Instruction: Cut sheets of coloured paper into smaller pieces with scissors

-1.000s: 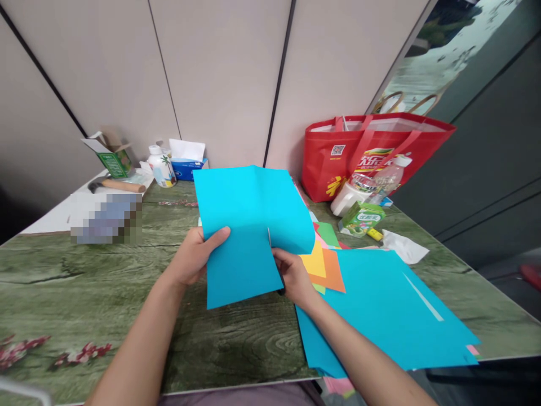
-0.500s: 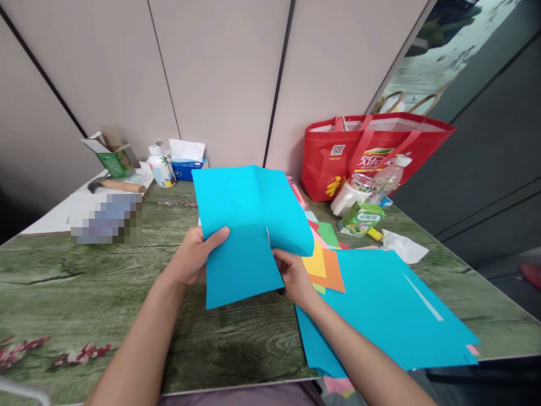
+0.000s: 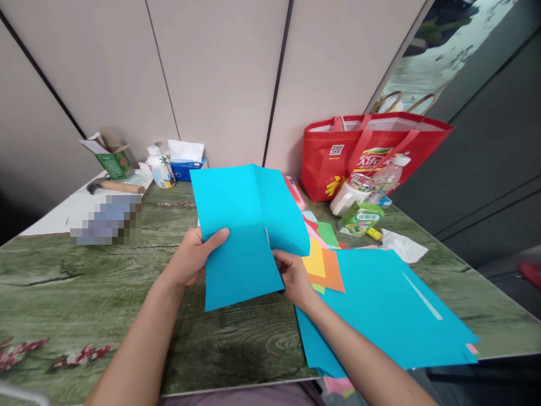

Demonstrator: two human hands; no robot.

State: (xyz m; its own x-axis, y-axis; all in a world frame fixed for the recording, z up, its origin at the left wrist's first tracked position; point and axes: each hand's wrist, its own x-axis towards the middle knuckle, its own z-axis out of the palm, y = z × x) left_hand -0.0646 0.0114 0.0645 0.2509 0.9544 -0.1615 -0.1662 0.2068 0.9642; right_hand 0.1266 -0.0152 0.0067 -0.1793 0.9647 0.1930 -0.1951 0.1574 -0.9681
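Observation:
A bright blue sheet of paper (image 3: 234, 256) with a crease down its upper half is held up over the table. My left hand (image 3: 195, 255) pinches its left edge, thumb on the front and fingers behind. On the right, a slit runs up from the lower edge, and the part beyond it curls over. My right hand (image 3: 295, 277) is closed at this slit, around scissors (image 3: 267, 234); just a sliver of blade shows in the cut, the rest hidden by paper and fingers.
Blue sheets (image 3: 380, 316) lie at right beside coloured papers (image 3: 333, 270). Behind them stand a green carton (image 3: 361, 219), a white jar (image 3: 344, 198), a plastic bottle (image 3: 391, 175) and a red bag (image 3: 323, 163). A hammer (image 3: 120, 186), white bottle (image 3: 160, 167) and tissue box (image 3: 188, 169) are at back left.
Very little differs. The blue sheet's curled right part has shifted slightly left, and its lower left corner sits a touch lower. Both hands keep their hold.

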